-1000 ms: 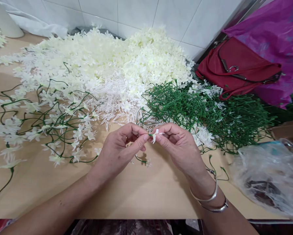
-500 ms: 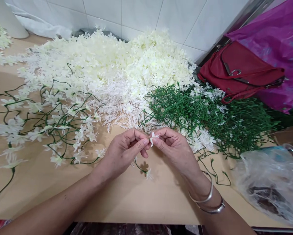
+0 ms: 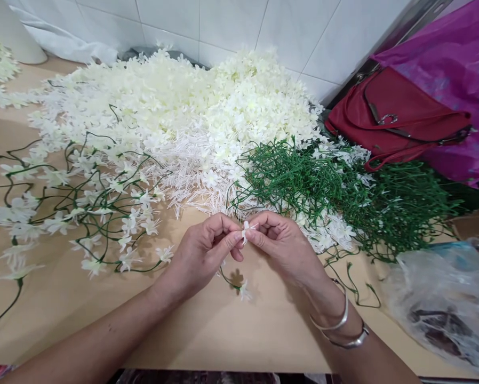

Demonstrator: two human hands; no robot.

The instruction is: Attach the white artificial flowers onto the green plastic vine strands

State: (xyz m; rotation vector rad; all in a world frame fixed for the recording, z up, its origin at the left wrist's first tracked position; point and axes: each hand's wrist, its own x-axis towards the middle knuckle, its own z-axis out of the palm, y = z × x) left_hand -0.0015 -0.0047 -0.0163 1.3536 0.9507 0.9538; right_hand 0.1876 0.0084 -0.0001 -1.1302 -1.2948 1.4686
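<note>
Both hands meet over the front of the table. My left hand (image 3: 213, 242) is closed in a pinch on a green plastic stem (image 3: 228, 280), whose lower end hangs out below the fingers with a white artificial flower (image 3: 245, 291) at its tip. Between the fingertips of both hands is a small white flower (image 3: 246, 232); my right hand (image 3: 277, 242) pinches it from the right. The joint between that flower and the stem is hidden by the fingers. Just behind the hands lie thin white stamen pieces (image 3: 187, 181).
A large heap of cream flowers (image 3: 175, 90) lies against the tiled wall. Finished-looking flower sprays (image 3: 103, 208) spread at left. Green stems (image 3: 295, 176) are piled at right, near a red handbag (image 3: 403, 112), a purple bag (image 3: 455, 64) and a clear plastic bag (image 3: 443, 298).
The hands stay pinched together at nearly the same place. The small white flower between the fingertips has shifted slightly left and turned a little.
</note>
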